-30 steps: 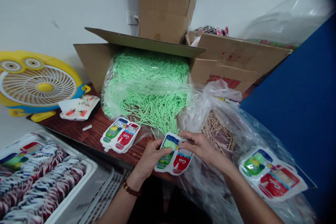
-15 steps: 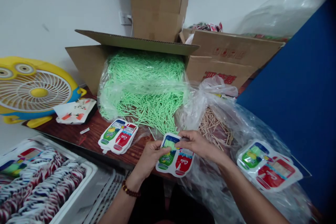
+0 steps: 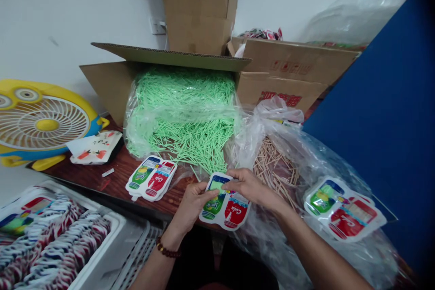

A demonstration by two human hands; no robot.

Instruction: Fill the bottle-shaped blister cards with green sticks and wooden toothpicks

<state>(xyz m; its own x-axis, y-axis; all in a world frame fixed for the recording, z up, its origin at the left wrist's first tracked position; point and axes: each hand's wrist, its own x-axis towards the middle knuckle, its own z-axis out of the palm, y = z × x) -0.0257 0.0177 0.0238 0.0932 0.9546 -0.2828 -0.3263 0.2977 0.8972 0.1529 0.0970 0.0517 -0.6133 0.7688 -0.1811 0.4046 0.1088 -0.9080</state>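
Observation:
My left hand [image 3: 195, 201] grips the left edge of a bottle-shaped packet [image 3: 223, 210], its thumb lying on the front. The packet has a green "Sprite" half and a red "Cola" half, and green sticks show near the top of the green half. At its upper edge my right hand [image 3: 243, 186] pinches with bent fingers; whether it also holds a stick is hidden. Just beyond the packet, loose green sticks [image 3: 204, 145] spill from a plastic-lined carton. Brown sticks [image 3: 273, 163] lie on plastic to the right of my right hand.
One packet stack [image 3: 151, 179] lies on the wooden table at left, another [image 3: 343, 210] on clear plastic at right. A white foam box [image 3: 117, 229] full of packets stands lower left. Behind are a yellow fan [image 3: 47, 122], cartons [image 3: 200, 9] and a blue panel [image 3: 367, 113].
The view has shifted slightly, so the background sits a little further left. Both hands keep nearly the same hold on the packet.

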